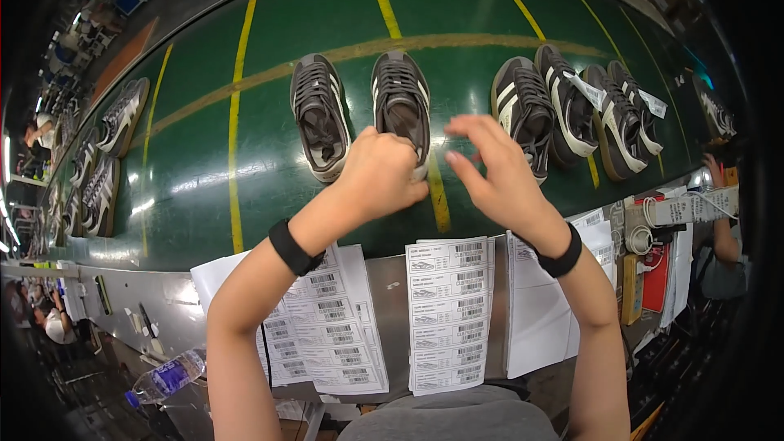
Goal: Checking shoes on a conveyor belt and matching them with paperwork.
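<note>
A pair of dark grey sneakers with white stripes stands on the green conveyor belt [192, 184], toes pointing away from me. My left hand [382, 170] is closed at the heel and collar of the right sneaker [400, 86], and its curled fingers hide most of that heel. To its left, the other sneaker [317, 106] stands untouched. My right hand [500, 165] hovers just right of the pair, fingers loosely apart and holding nothing. Printed label sheets [447, 314] lie on the metal ledge below my hands.
More striped sneakers [523, 106] stand to the right, some with white tags [586, 91]; others [122, 118] sit far left. Further label sheets [335, 318] lie under my left forearm. A water bottle [167, 376] is at lower left. Another person's arm [720, 204] shows at the right rim.
</note>
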{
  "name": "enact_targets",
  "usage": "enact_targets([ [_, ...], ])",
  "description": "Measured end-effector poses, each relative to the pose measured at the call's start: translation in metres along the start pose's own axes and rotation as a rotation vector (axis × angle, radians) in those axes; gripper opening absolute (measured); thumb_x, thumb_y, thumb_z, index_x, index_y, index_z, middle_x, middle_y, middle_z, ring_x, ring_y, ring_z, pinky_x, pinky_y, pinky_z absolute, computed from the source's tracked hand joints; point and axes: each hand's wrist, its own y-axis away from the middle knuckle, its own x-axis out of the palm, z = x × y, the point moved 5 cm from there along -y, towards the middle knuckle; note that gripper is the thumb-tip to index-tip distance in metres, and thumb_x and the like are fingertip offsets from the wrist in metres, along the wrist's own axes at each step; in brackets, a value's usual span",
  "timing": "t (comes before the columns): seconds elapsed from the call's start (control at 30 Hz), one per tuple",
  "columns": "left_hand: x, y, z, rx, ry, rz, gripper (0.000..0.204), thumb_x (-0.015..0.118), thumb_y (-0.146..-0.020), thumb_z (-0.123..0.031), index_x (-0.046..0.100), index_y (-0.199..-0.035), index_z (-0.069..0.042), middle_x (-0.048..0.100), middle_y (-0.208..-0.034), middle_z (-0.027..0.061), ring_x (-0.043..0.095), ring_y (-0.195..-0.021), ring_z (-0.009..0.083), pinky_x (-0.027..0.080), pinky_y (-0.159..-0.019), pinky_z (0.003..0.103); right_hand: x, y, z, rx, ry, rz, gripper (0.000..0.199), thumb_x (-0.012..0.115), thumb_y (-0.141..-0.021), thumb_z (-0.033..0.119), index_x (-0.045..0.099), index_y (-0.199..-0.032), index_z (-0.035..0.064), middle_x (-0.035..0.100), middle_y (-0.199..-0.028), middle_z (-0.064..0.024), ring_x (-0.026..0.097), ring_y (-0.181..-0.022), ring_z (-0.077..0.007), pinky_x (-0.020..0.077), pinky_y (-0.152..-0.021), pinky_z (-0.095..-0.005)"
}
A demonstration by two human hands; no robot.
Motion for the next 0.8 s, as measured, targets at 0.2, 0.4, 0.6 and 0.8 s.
enact_targets([
  [0.2,-0.059,0.052,-0.105,0.082,0.362,0.246,0.032,0.073,-0.065,-0.028,0.056,-0.052,-0.003,0.055,-0.059,0.0097,0.059,-0.054,0.0293,0.048,-0.054,0.039,0.013,-0.001,0.054,-0.263,0.114,0.153,0.029,0.074,-0.073,0.006,0.059,-0.097,-0.0008,0.061,-0.09,-0.0146,0.059,-0.087,-0.0333,0.0495,-0.076,-0.0402],
  [0.4,-0.077,0.054,-0.128,0.164,0.517,0.254,0.036,0.078,-0.061,-0.027,0.052,-0.05,-0.005,0.058,-0.068,0.0061,0.05,-0.047,0.0169,0.039,-0.044,0.031,0.012,-0.008,0.036,-0.145,-0.344,0.19,0.006,0.06,-0.075,-0.002,0.065,-0.072,-0.0035,0.068,-0.069,-0.015,0.061,-0.053,-0.0271,0.0478,-0.052,-0.0354],
  [0.6,-0.07,0.061,-0.119,0.043,0.559,0.16,0.029,0.069,-0.049,-0.03,0.048,-0.046,-0.01,0.043,-0.06,0.0017,0.046,-0.048,0.0145,0.036,-0.045,0.03,0.027,-0.02,0.012,0.224,-0.504,0.37,0.011,0.069,-0.082,0.005,0.068,-0.074,-0.0033,0.061,-0.06,-0.0025,0.053,-0.056,-0.0071,0.0408,-0.051,-0.0237],
  [0.8,-0.081,0.056,-0.118,-0.036,0.435,0.107,0.034,0.077,-0.043,-0.022,0.047,-0.044,-0.004,0.067,-0.074,0.0102,0.05,-0.041,0.0167,0.032,-0.04,0.03,0.042,-0.023,0.004,0.28,-0.664,0.329,0.033,0.071,-0.084,0.014,0.061,-0.058,-0.0038,0.04,-0.042,0.0008,0.032,-0.038,-0.0054,0.0258,-0.037,-0.028],
])
